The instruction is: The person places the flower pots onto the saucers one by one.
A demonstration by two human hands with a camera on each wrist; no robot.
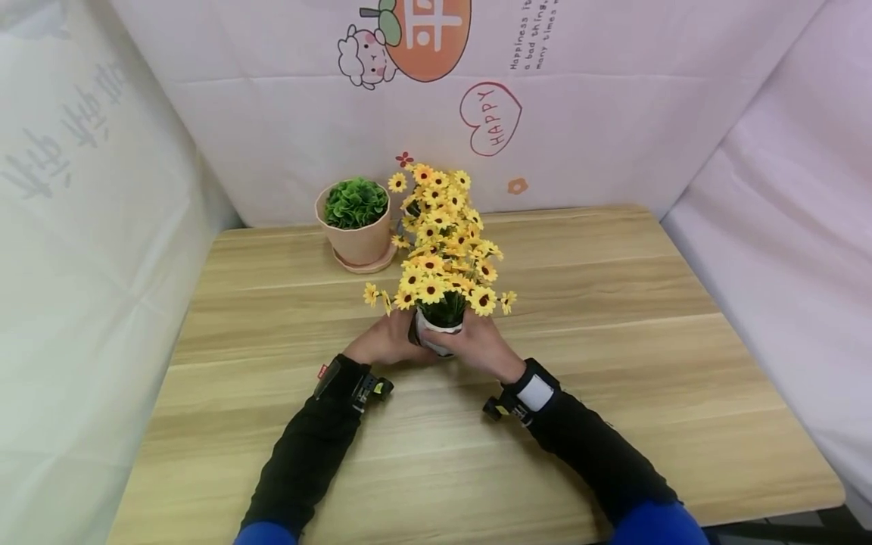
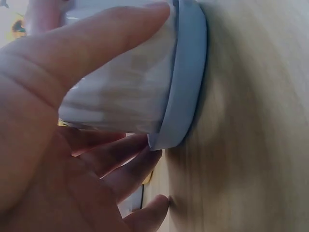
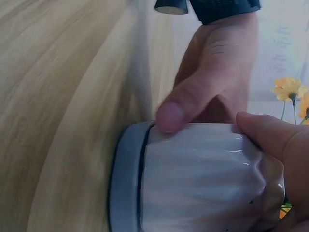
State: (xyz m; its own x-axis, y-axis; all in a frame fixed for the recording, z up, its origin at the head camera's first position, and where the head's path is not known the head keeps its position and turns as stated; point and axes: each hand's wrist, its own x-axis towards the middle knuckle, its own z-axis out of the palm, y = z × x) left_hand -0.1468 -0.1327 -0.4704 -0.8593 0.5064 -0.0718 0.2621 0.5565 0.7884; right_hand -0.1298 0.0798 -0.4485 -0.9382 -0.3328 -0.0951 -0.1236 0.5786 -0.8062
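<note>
Both hands hold a white fluted flowerpot (image 3: 203,179) of yellow daisies (image 1: 431,289) near the middle of the table. A blue-grey saucer (image 2: 186,82) fits under the pot, right at the wooden surface. My left hand (image 1: 391,341) grips the pot's left side; in the left wrist view its thumb lies along the wall, fingers curving round underneath. From the right, my right hand (image 1: 484,348) holds the pot near its rim, its thumb (image 3: 263,128) on the white wall. In the head view the pot's lower part is partly hidden by the hands.
A pale pink pot (image 1: 357,244) with a leafy green plant (image 1: 356,203) stands on its saucer at the back left. More yellow flowers (image 1: 424,175) rise behind the held plant, above a mostly hidden grey pot. A printed white cloth (image 1: 579,136) hangs behind the wooden table (image 1: 613,318).
</note>
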